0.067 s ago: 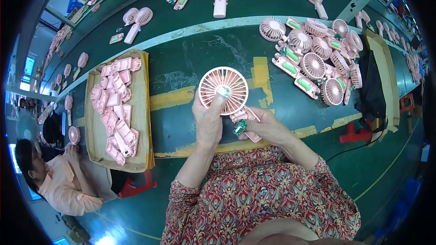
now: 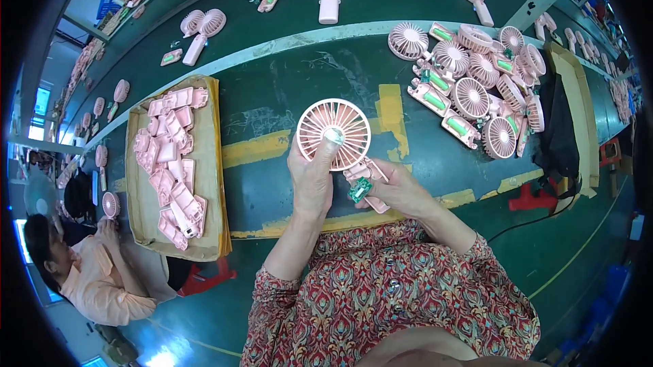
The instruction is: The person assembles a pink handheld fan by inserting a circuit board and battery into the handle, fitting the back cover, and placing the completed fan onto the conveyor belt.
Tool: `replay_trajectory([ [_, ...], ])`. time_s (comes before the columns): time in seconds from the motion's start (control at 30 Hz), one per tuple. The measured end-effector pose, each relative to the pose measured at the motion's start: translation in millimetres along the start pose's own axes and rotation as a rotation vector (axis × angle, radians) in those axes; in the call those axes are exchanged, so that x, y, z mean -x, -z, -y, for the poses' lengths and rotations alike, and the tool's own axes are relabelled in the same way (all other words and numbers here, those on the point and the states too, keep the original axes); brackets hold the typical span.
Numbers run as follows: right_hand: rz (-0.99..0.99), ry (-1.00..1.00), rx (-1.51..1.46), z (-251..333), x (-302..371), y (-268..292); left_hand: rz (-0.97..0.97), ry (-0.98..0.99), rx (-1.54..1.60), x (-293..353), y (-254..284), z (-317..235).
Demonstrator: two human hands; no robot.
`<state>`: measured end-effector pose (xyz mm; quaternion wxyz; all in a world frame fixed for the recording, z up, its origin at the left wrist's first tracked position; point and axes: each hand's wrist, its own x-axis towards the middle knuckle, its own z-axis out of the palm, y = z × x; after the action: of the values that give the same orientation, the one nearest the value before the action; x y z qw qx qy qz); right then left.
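A pink handheld fan (image 2: 348, 114) is held above the near edge of the workbench, its round grille facing up. My left hand (image 2: 311, 180) is closed around the left side of the head, thumb pressed on the hub. Below the head, my right hand (image 2: 401, 191) grips the fan's opened handle (image 2: 374, 204). A small green circuit board (image 2: 359, 190) sticks out beside the right thumb. The right fingertips are partly hidden behind the handle.
A cardboard tray (image 2: 221, 163) of pink handle shells stands at left. Partly assembled fans (image 2: 471, 97) with green batteries are heaped at right, near a black cloth (image 2: 561, 129). Further fans (image 2: 330, 0) lie along the far belt. A co-worker (image 2: 102, 265) sits at left.
The view has shifted very slightly. Both hands keep the same hold on the fan.
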<state>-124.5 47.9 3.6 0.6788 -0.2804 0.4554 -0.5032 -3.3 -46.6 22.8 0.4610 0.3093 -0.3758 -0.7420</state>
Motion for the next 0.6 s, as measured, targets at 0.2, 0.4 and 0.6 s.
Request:
replay_trajectory([
  [0.2,-0.034,0.045,0.138,0.4,-16.3,13.4,-0.063,0.121,0.022,-12.7,-0.4,16.0],
  [0.4,-0.106,0.005,0.191,-7.5,-33.2,28.2,-0.019,-0.418,-0.884,-20.4,20.4,22.0],
  [0.6,-0.185,-0.071,0.286,-9.1,-45.8,31.7,0.280,-0.403,-1.070,1.0,18.4,20.9],
])
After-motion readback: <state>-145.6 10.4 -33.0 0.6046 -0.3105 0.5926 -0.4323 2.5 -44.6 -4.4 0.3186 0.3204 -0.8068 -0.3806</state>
